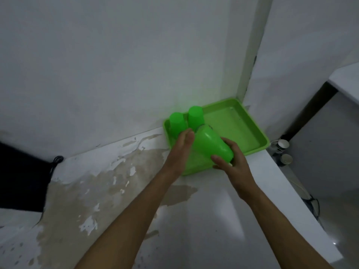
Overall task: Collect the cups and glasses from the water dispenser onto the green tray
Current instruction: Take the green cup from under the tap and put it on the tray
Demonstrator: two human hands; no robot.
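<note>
1. Head view, far left: a dark object [17,175] sits at the frame edge on the white counter [204,220], with a black cord [56,162] beside it. The counter surface here is stained brown and patchy.
2. Left hand [182,144]: fingers extended and together, not gripping; fingertips reach over the near-left part of the green tray [250,131], close to the first green cup [176,123] and beside the tilted cup. Contact cannot be told.
3. First green cup stands upside down in the tray's back-left corner; the second green cup [195,115] stands upside down just beside it, to the right.
4. Tilted green cup [211,145]: held above the near part of the tray, lying on a slant, its mouth pointing up-left toward the two inverted cups.
5. Right hand [231,158]: wrapped around the base end of the tilted cup, thumb on the near side, fingers behind.
6. Tray sits in the counter corner against the white wall [116,65]; its right half is bare.
7. Far right, below the counter edge: two round dark-and-white containers [282,146]. No writing readable anywhere.
</note>
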